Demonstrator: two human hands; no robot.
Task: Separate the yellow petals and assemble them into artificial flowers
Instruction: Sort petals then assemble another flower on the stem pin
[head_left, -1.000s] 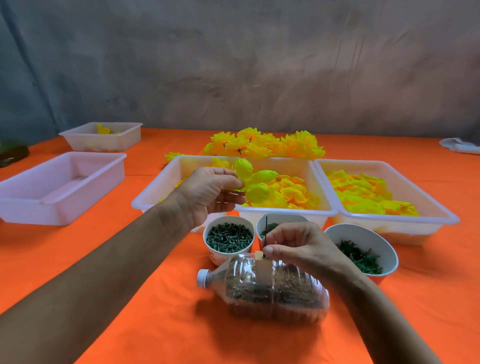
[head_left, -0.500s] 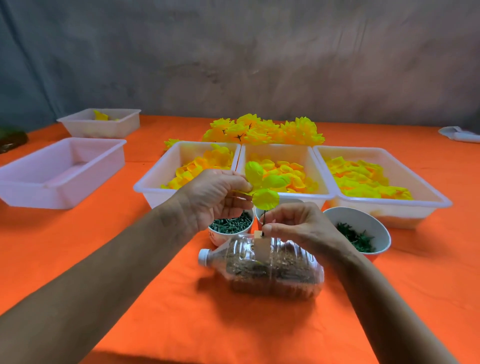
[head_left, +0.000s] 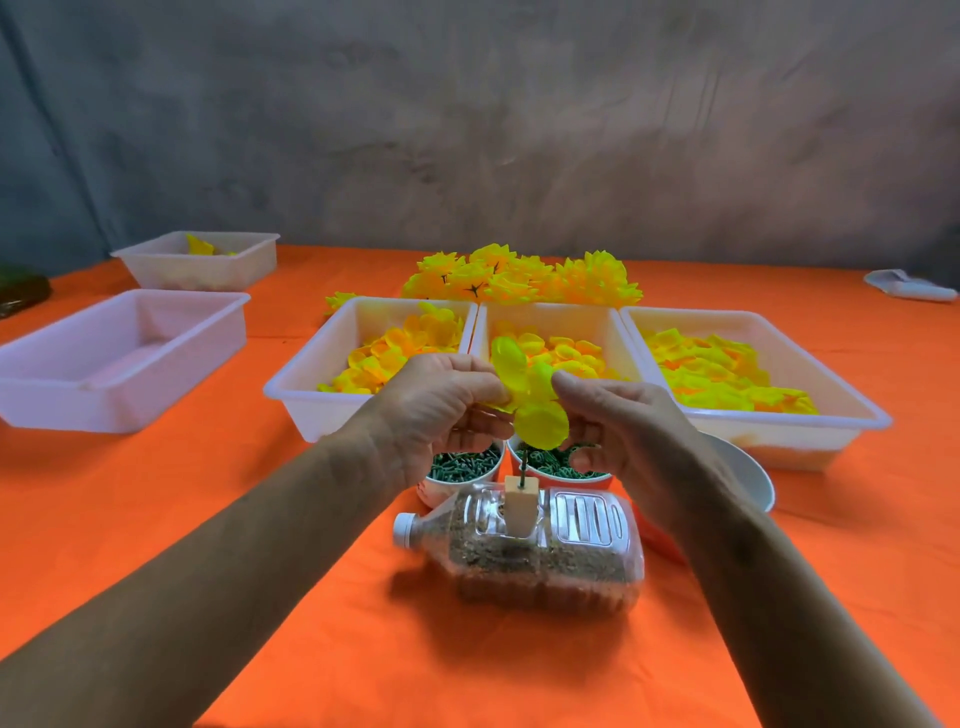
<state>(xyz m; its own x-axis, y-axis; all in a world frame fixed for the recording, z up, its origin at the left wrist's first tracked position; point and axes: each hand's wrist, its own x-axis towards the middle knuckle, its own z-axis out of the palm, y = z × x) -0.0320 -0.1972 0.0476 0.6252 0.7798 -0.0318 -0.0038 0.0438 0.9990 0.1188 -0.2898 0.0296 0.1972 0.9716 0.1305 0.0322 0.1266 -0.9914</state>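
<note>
A yellow-green petal piece (head_left: 525, 400) with rounded lobes is held between both hands above a thin dark stem (head_left: 523, 464). The stem stands in a small wooden block (head_left: 519, 506) set in a sand-filled plastic bottle (head_left: 535, 556) lying on its side. My left hand (head_left: 441, 415) pinches the petal piece from the left. My right hand (head_left: 628, 431) meets it from the right, thumb on a lobe and fingers curled below. Behind stand three white trays of loose yellow petals, left (head_left: 296, 395), middle (head_left: 550, 313) and right (head_left: 852, 410). Finished yellow flowers (head_left: 524, 278) are piled farther back.
Two cups of small green parts (head_left: 457, 466) (head_left: 558, 466) stand just behind the bottle, and a white bowl (head_left: 750, 475) sits under my right wrist. An empty white tray (head_left: 119, 358) and another with a few petals (head_left: 202, 262) lie at the left. Orange cloth covers the table.
My left hand brought the petal piece down and right, over the stem. My right hand let go of the stem and rose to the petal piece.
</note>
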